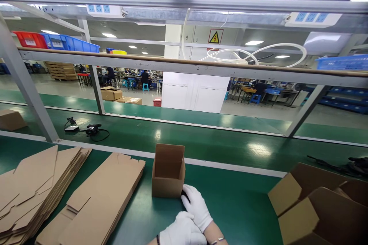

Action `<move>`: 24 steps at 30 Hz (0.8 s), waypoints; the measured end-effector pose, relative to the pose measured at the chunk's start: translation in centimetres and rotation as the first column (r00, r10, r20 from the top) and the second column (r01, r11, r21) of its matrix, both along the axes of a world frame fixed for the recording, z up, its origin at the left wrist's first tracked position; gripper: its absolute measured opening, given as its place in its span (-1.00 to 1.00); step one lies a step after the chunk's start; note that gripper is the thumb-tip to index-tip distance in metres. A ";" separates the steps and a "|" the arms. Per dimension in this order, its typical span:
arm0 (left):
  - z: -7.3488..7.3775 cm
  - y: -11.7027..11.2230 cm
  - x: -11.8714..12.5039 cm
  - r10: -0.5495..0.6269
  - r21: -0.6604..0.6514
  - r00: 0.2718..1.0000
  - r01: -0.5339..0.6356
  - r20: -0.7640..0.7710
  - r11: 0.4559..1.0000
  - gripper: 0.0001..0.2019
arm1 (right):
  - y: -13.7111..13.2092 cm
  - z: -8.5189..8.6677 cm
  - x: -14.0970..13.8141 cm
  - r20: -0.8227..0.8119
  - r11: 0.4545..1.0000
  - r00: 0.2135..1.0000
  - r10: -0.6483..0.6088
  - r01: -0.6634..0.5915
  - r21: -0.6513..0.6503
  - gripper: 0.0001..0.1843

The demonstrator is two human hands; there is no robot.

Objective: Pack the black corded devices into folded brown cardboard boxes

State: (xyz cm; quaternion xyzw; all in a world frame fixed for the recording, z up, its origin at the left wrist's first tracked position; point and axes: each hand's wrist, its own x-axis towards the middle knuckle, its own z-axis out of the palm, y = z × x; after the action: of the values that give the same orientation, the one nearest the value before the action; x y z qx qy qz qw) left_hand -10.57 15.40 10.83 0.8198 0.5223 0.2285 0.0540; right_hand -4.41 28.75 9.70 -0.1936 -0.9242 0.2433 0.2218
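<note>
Gloved and crossed at the bottom of the frame, my two hands meet on the green bench: my left hand [182, 232] sits curled and closed on nothing I can see, while my right hand [197, 206] reaches over it, fingers loosely spread, fingertips touching the lower right corner of the box [168, 172]. Something dark shows at those fingertips; I cannot tell what it is. Neither hand has the box in a true hold.

It stands upright on the mat, just in front of my hands and short of the white strip that edges the conveyor [201, 138]. It is small, plain brown corrugated card, top open, rear flap standing straight up, walls squared.

By my judgement it is very light and probably empty, stiff along its folded corners but easy to dent on the flat panels. Cotton gloves should hold the dry card without slipping. The surest hold looks to be across two opposite walls near the base, or on a vertical corner; the raised flap would only bend.

Flat blanks [94, 199] lie fanned in two piles to the left, close beside it. Larger open cartons [313, 206] crowd the right edge, well apart. Beyond the belt, a black cable [89, 130] lies against the frame.
</note>
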 end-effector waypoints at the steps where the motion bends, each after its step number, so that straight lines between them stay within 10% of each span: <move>1: 0.1 0.0 0.0 -0.008 0.005 1.000 0.008 -0.005 1.000 -0.67 | 0.0 0.0 0.0 0.000 1.000 1.000 0.003 -0.003 0.000 -0.56; 24: 0.1 0.5 0.3 -0.048 0.060 0.997 0.052 -0.057 0.997 -0.71 | -0.2 0.2 0.0 0.011 1.000 1.000 -0.008 0.008 -0.014 -0.57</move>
State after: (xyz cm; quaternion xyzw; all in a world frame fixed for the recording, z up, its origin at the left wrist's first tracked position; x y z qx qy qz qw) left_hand -10.29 15.95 10.89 0.8399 0.4957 0.2201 0.0200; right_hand -4.39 28.56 9.89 -0.2002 -0.9229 0.2478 0.2165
